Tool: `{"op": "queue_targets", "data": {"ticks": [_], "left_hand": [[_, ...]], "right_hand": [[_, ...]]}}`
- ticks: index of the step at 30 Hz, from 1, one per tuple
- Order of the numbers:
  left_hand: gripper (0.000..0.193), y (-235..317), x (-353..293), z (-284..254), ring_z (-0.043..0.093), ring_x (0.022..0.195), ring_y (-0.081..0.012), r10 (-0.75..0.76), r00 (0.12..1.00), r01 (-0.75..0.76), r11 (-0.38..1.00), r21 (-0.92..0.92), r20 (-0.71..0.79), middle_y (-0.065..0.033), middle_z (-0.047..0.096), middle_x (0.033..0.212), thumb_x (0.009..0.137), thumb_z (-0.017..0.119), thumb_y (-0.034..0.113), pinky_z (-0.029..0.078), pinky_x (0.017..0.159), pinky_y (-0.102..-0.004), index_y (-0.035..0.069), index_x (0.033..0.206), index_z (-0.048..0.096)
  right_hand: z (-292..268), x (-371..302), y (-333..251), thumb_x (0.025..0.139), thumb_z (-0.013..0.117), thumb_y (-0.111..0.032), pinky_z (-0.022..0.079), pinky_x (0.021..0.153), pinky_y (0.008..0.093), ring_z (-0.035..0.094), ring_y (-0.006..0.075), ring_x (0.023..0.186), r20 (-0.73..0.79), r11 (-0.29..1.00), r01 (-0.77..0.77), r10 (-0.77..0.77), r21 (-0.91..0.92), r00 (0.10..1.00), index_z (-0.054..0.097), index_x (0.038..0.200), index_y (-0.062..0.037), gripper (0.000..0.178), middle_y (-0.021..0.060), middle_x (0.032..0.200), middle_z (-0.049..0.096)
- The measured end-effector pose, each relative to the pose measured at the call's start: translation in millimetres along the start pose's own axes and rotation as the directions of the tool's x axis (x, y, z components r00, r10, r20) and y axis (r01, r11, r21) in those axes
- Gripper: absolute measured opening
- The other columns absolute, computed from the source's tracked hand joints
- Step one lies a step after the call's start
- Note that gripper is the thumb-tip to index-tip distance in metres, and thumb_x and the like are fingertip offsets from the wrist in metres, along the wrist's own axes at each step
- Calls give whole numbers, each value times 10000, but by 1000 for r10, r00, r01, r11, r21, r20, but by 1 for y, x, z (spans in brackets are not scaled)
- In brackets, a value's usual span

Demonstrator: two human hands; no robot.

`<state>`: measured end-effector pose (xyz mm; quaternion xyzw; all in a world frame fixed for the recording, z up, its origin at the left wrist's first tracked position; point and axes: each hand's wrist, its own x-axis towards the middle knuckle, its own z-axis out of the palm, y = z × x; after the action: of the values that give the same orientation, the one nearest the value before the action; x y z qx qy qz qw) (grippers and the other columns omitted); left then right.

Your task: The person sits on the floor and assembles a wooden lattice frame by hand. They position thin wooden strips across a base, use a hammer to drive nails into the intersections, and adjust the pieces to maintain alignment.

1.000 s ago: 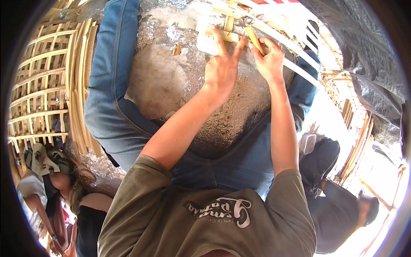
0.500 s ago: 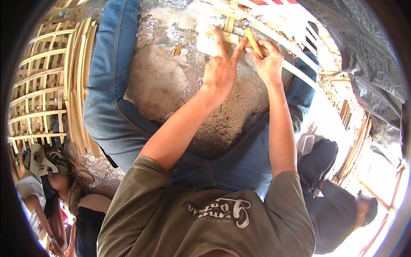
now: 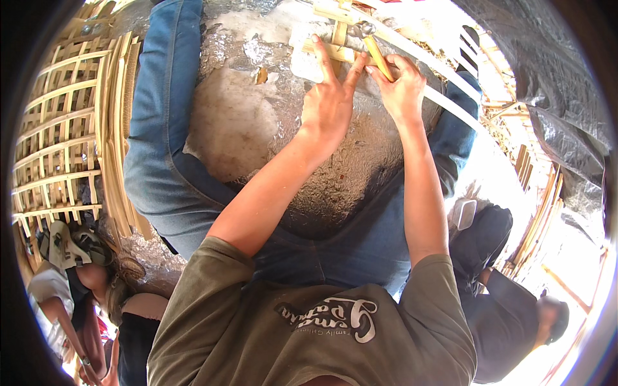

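My right hand [image 3: 403, 89] is closed around the yellow handle of a small hammer [image 3: 377, 58], whose shiny metal head sits at the handle's far end. Beside it, my left hand [image 3: 327, 106] has two fingers stretched apart, their tips lying on a short bamboo strip [image 3: 340, 53]. That strip crosses another bamboo piece [image 3: 339, 31] running away from me. The rest of my left fingers are tucked under and hard to see. Both hands work over the ground between my legs.
A long pale bamboo strip [image 3: 444, 101] slants past my right hand. Woven bamboo panels [image 3: 61, 122] stand at the left. Two people sit nearby: one in dark clothes [image 3: 496, 321] at lower right, another [image 3: 71, 289] at lower left. A dark plastic sheet [image 3: 553, 71] hangs at upper right.
The hammer has tilted so that its metal head now shows above the bamboo. My left hand and the bamboo pieces have shifted slightly left and up in the picture.
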<state>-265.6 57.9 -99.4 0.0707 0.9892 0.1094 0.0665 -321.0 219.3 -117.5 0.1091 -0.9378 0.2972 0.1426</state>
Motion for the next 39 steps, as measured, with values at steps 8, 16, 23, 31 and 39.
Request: {"op": "queue_targets", "data": {"ticks": [8, 16, 23, 31, 39], "left_hand": [[961, -1, 1, 2, 685, 584, -212, 4, 999, -4, 1000, 19, -32, -542, -9, 1498, 872, 550, -73, 613, 532, -311, 313, 1637, 116], [974, 1, 1, -1, 693, 603, -188, 2, 1000, -2, 999, 48, 2, -538, -10, 1506, 881, 566, -53, 607, 536, -286, 286, 1645, 64], [976, 1, 0, 3, 701, 615, -213, 2, 999, 1, 998, 64, -40, -543, -6, 1502, 876, 585, -42, 611, 541, -300, 278, 1645, 78], [962, 3, 2, -3, 715, 637, -230, -5, 999, 3, 999, 36, 46, -538, -14, 1504, 881, 577, -43, 624, 564, -312, 275, 1643, 83], [922, 2, -1, 0, 716, 635, -246, 7, 1000, -7, 1000, 18, -2, -531, -35, 1508, 897, 554, -52, 637, 594, -322, 281, 1639, 121]], "right_hand": [[0, 1, -2, 795, 857, -273, 469, 908, 479, 685, 317, 696, 2, 999, -2, 1, 44, 1000, 697, 958, -23, 338, 146, 770, 710], [-3, 2, -7, 797, 855, -276, 493, 874, 446, 687, 316, 679, -9, 1000, 4, -4, 8, 1000, 700, 946, -21, 334, 147, 735, 702], [-2, 2, -5, 782, 876, -236, 546, 635, 386, 707, 311, 691, -41, 996, 67, -69, -62, 997, 719, 960, -37, 310, 149, 837, 718], [-2, 4, -5, 771, 870, -273, 501, 736, 423, 682, 306, 707, -25, 999, 35, -36, -37, 999, 697, 905, -16, 337, 135, 750, 693], [-4, 5, -1, 783, 875, -266, 533, 634, 395, 686, 317, 675, -11, 994, 101, -102, -47, 995, 715, 949, -37, 325, 150, 816, 715]]}}
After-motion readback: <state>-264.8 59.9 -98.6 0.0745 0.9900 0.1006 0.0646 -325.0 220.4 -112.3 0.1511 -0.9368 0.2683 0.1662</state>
